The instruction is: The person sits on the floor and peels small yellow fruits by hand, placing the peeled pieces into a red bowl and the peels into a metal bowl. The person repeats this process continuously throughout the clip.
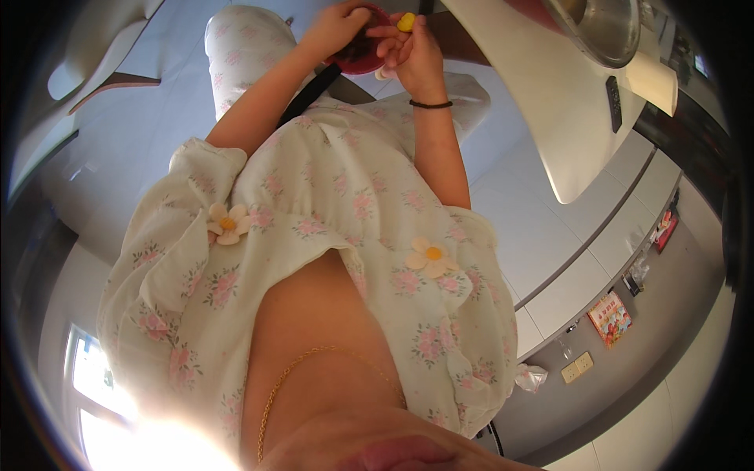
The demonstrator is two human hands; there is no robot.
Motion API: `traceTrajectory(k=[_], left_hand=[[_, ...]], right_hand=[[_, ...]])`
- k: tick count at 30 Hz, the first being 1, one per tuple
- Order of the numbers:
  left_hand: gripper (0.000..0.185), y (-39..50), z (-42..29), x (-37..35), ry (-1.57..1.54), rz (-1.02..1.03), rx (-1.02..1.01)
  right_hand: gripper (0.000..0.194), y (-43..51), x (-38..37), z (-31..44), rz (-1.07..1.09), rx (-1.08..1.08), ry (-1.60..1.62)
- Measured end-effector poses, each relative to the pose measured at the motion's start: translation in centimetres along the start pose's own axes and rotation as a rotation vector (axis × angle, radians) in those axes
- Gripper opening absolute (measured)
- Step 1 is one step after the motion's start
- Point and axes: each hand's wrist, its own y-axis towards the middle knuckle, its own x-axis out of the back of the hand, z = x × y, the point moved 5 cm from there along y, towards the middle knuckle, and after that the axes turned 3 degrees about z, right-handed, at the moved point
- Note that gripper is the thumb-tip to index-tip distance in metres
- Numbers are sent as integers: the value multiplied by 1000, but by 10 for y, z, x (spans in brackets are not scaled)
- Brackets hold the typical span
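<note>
A round red bowl-like container [364, 66] with dark contents lies between my hands near the top. My left hand [339, 29] reaches over its left side, fingers bent and blurred; whether they grip anything is unclear. My right hand [412, 56], with a dark band at the wrist, holds a small yellow object [406, 22] between thumb and fingers at the container's right side. Another small pale thing [382, 73] shows under the right hand. A black strap-like strip [312, 94] runs from below the container towards my lap.
To the right is a pale tabletop [548, 112] with a metal bowl [612, 29] and a black remote control [614, 105]. A picture book [610, 318] and other small items lie beyond, near a wall socket [576, 368]. A pale chair [115, 82] stands at the upper left.
</note>
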Motion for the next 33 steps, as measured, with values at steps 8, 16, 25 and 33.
traceTrajectory(k=[8,16,25,33], left_hand=[[39,10,15,-6,145,180,242],[60,15,78,-44,221,165,230],[61,20,73,-58,398,30,-101],[52,11,53,-49,281,187,83]], right_hand=[[40,-14,-55,65,219,35,-202],[36,40,-230,269,56,512,-1504],[47,245,-150,324,-31,403,-1711],[21,63,-90,382,-17,343,-1638]])
